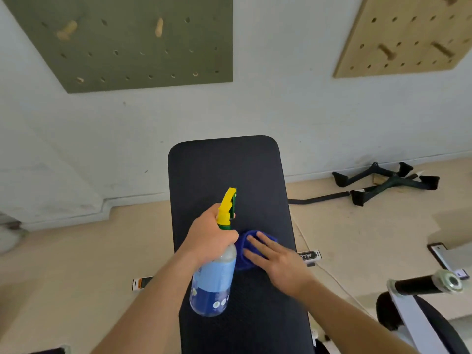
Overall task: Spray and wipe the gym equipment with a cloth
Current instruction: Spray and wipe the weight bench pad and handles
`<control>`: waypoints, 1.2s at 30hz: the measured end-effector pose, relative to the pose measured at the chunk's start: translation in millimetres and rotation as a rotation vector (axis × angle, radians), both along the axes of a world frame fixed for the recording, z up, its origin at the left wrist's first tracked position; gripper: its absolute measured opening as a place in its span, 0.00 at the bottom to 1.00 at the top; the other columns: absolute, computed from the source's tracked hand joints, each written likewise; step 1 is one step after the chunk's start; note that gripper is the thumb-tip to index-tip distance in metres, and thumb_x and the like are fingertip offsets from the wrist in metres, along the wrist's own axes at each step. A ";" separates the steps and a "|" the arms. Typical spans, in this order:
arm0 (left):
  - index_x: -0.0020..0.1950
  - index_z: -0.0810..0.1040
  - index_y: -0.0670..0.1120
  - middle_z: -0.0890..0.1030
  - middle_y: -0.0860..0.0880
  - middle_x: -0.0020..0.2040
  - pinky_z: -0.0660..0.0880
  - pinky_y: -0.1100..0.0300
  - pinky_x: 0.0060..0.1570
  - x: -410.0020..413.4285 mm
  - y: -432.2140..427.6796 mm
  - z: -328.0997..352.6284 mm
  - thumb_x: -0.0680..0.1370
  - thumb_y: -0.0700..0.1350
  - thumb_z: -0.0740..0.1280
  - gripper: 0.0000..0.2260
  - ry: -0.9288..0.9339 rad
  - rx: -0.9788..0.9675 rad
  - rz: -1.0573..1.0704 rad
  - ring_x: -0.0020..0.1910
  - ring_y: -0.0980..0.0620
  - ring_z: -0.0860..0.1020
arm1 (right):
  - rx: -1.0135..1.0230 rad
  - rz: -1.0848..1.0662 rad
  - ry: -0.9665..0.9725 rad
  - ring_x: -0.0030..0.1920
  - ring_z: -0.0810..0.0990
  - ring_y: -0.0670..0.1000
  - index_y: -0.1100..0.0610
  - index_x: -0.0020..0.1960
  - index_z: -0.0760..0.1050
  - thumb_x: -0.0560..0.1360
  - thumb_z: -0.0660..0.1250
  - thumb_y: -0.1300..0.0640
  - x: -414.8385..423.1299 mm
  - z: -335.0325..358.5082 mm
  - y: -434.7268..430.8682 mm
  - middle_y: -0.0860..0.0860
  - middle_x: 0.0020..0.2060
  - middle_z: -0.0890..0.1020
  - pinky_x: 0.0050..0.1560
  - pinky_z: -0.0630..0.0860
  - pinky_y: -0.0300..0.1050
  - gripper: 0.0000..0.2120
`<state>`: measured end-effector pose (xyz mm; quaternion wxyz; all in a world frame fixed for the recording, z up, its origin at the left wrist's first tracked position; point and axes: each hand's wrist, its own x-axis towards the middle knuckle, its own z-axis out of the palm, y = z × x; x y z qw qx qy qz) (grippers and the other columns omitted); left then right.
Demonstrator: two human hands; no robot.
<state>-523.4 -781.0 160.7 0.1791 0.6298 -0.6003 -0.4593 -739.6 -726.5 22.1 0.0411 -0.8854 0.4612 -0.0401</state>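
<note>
Head view: a black bench pad (224,169) runs from the near edge of the frame away toward the wall (293,103). Its rounded far end stops short of the wall, with a strip of floor between them. The pad's long left edge has bare tan floor (76,251) beside it. Past the right edge a thin pale cord (329,274) trails along the floor, and farther right lie black cable handles (388,180) close to the wall. At the near right, a black bar (429,283) with a metal end cap stands well apart from the pad. On the wall hang a green pegboard (122,42) at the far left and a wooden pegboard (408,34) at the far right.

The left hand (212,236) comes in from the near left, with its forearm crossing the pad's left edge. Its fingers are curled tightly around the neck of the spray bottle (213,279), just under the yellow trigger head. The nozzle points toward the far end, and the blue body tilts back toward the person above the pad.

The right hand (278,261) reaches in from the near right. Its fingers are straight and slightly spread, lying flat on the blue cloth (245,254) and pressing it against the pad. The cloth sits bunched about midway along the pad, between the long edges and just right of the bottle's neck. The far half of the pad beyond both hands lies uncovered.
</note>
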 end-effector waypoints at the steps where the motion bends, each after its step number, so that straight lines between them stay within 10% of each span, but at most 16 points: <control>1: 0.52 0.78 0.53 0.81 0.50 0.41 0.75 0.55 0.42 0.6 -4.1 -0.8 0.70 0.40 0.72 0.13 0.001 0.001 0.007 0.42 0.50 0.80 | -0.031 -0.029 0.015 0.72 0.71 0.56 0.47 0.72 0.71 0.70 0.67 0.61 -3.3 11.0 -25.1 0.51 0.72 0.73 0.53 0.82 0.48 0.32; 7: 0.53 0.79 0.53 0.84 0.45 0.47 0.80 0.47 0.52 -7.1 -20.6 -6.3 0.68 0.42 0.72 0.15 0.001 0.108 -0.031 0.48 0.44 0.84 | -0.108 -0.508 -0.123 0.80 0.52 0.53 0.45 0.80 0.56 0.79 0.61 0.64 -11.0 84.1 -163.0 0.48 0.80 0.55 0.69 0.71 0.52 0.33; 16: 0.52 0.80 0.45 0.83 0.43 0.44 0.79 0.49 0.45 -42.3 -68.2 3.4 0.61 0.43 0.69 0.20 0.018 0.096 0.068 0.40 0.47 0.80 | -0.166 -0.028 -0.123 0.65 0.79 0.55 0.50 0.63 0.80 0.69 0.69 0.60 -35.7 -11.3 -3.3 0.51 0.64 0.80 0.48 0.84 0.48 0.23; 19: 0.52 0.79 0.42 0.81 0.46 0.42 0.76 0.53 0.42 -58.5 -73.2 6.9 0.60 0.42 0.68 0.21 -0.001 0.121 0.047 0.39 0.47 0.78 | -0.143 -0.282 -0.282 0.58 0.83 0.54 0.48 0.64 0.80 0.62 0.78 0.65 -54.0 19.5 -31.1 0.49 0.65 0.80 0.46 0.84 0.47 0.32; 25: 0.51 0.78 0.42 0.78 0.45 0.40 0.76 0.54 0.41 -85.1 -77.0 8.9 0.65 0.41 0.70 0.14 0.032 0.093 0.084 0.38 0.46 0.78 | -0.208 -0.667 -0.729 0.57 0.79 0.53 0.49 0.70 0.74 0.74 0.59 0.69 -71.6 122.8 -116.5 0.47 0.62 0.81 0.57 0.74 0.44 0.28; 31: 0.54 0.78 0.44 0.79 0.45 0.43 0.78 0.50 0.46 -74.0 -74.4 4.4 0.66 0.42 0.69 0.16 0.077 0.034 0.150 0.41 0.46 0.78 | -0.278 -0.649 -0.736 0.42 0.76 0.53 0.50 0.63 0.75 0.72 0.56 0.69 -59.1 159.2 -162.2 0.47 0.45 0.79 0.41 0.71 0.45 0.25; 36: 0.52 0.78 0.43 0.81 0.41 0.45 0.80 0.44 0.49 -25.8 -71.9 0.3 0.64 0.45 0.69 0.18 0.020 -0.014 0.204 0.41 0.45 0.79 | -0.257 -0.672 -0.711 0.48 0.77 0.57 0.52 0.64 0.73 0.74 0.54 0.68 -29.7 153.4 -190.6 0.50 0.53 0.78 0.44 0.69 0.45 0.23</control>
